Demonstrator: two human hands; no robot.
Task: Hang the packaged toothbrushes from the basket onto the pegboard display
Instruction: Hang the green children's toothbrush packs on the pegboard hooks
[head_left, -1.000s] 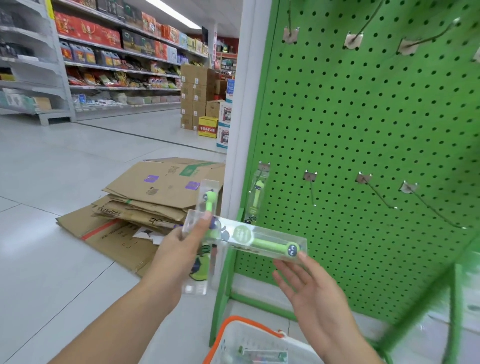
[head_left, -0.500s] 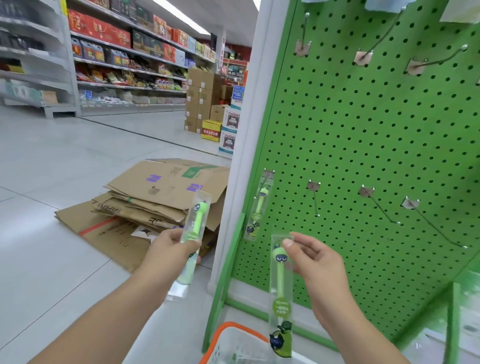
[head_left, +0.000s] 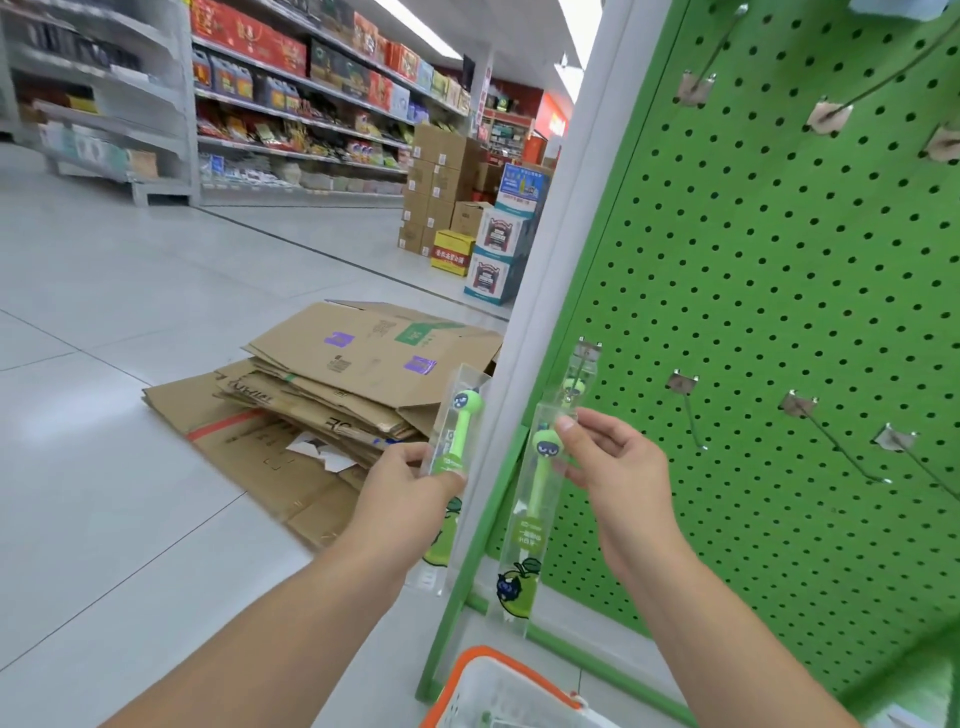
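Observation:
My right hand (head_left: 618, 467) pinches the top of a clear packaged green toothbrush (head_left: 530, 519), which hangs upright just below the leftmost lower hook (head_left: 586, 358) of the green pegboard (head_left: 779, 312). Another toothbrush pack (head_left: 576, 387) hangs on that hook, mostly hidden behind the held one. My left hand (head_left: 405, 493) grips a second packaged toothbrush (head_left: 457, 431) upright, left of the white post. The white basket with an orange rim (head_left: 498, 691) sits at the bottom edge below my hands.
Bare metal hooks (head_left: 831, 447) stick out of the pegboard to the right and above. A white post (head_left: 545, 260) borders the board. Flattened cardboard boxes (head_left: 332, 389) lie on the tiled floor to the left. Stocked shelves and stacked cartons (head_left: 441, 197) stand farther back.
My right hand took the pack lying across both hands, turned it upright and raised it toward the leftmost lower hook. My left hand keeps its own pack, now held a little higher.

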